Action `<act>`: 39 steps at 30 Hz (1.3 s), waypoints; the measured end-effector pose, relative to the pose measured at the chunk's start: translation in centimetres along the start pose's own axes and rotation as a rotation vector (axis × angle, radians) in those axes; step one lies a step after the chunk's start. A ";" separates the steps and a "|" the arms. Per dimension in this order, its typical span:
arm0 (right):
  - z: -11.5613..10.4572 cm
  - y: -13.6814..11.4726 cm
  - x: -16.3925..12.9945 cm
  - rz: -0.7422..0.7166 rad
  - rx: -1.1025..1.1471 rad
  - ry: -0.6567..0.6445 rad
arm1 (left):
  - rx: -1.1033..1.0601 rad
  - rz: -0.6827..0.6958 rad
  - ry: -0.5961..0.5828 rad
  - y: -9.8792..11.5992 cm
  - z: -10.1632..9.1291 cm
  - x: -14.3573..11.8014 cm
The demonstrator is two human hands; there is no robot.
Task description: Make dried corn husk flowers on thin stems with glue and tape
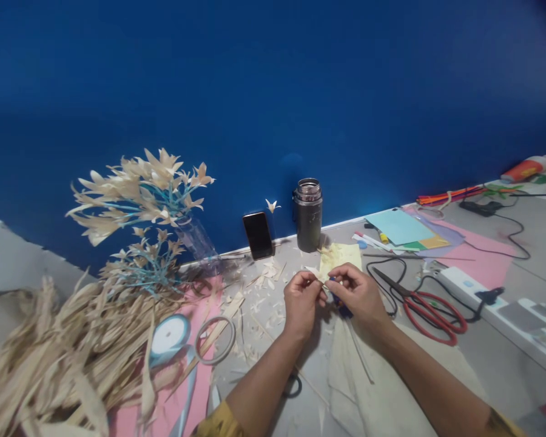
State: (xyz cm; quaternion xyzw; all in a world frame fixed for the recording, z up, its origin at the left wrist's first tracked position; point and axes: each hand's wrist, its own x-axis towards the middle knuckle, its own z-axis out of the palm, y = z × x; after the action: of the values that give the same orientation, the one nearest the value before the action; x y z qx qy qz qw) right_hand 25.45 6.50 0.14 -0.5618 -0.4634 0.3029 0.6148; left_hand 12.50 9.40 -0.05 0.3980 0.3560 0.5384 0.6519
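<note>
My left hand (pixel 303 298) and my right hand (pixel 357 292) meet over the middle of the table. Both pinch a small pale strip of dried husk (pixel 317 274) between thumb and fingertips. Something small and blue (pixel 344 311) shows under my right hand; I cannot tell what it is. A pale yellow sheet (pixel 341 255) lies just behind the hands. A cream cloth (pixel 368 376) lies beneath my right forearm.
A heap of dried husk (pixel 59 358) lies at left, beside husk flowers on blue stems (pixel 150 200) in a clear bottle. Tape rolls (pixel 215 340), a phone (pixel 258 235), a dark jar (pixel 308 213), red scissors (pixel 430 309), coloured paper (pixel 398 226) and a power strip (pixel 491 300) surround the hands.
</note>
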 end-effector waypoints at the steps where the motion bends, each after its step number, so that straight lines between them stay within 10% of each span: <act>1: 0.0 0.0 -0.1 -0.027 -0.018 -0.020 | 0.021 0.010 -0.003 0.2 0.0 -0.1; 39: -1.1 0.2 0.5 0.128 0.231 -0.224 | 0.269 0.207 -0.220 3.1 -0.1 -0.2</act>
State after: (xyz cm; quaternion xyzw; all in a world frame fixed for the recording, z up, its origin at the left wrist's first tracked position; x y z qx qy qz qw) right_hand 26.67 6.51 0.15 -0.4787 -0.4542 0.4533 0.5992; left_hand 11.10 9.49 2.70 0.5724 0.3088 0.5033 0.5689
